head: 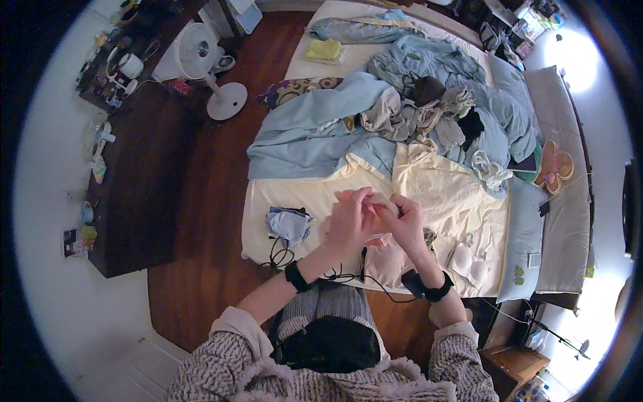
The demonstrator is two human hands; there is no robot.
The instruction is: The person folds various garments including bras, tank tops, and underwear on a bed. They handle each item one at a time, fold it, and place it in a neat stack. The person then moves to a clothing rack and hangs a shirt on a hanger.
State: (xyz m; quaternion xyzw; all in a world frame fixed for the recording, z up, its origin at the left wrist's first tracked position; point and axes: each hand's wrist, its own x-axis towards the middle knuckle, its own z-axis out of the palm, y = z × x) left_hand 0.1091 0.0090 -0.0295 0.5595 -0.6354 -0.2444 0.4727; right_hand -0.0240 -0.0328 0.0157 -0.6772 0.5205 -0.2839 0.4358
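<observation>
A small coral-pink cloth garment is held up between my two hands over the near side of the bed. My left hand holds its left side, fingers pointing away from me. On the other side, my right hand pinches the cloth with bent fingers. My fingers cover much of the garment, so its kind cannot be told. Just below lies a pale pink padded garment on the cream sheet. Left of my hands sits a folded blue garment stack; to the right rests a light bra.
Past my hands lie a rumpled blue quilt and a heap of mixed clothes. A folded yellow cloth is farther back. Black cords run along the near bed edge. A white fan stands at left by a dark cabinet.
</observation>
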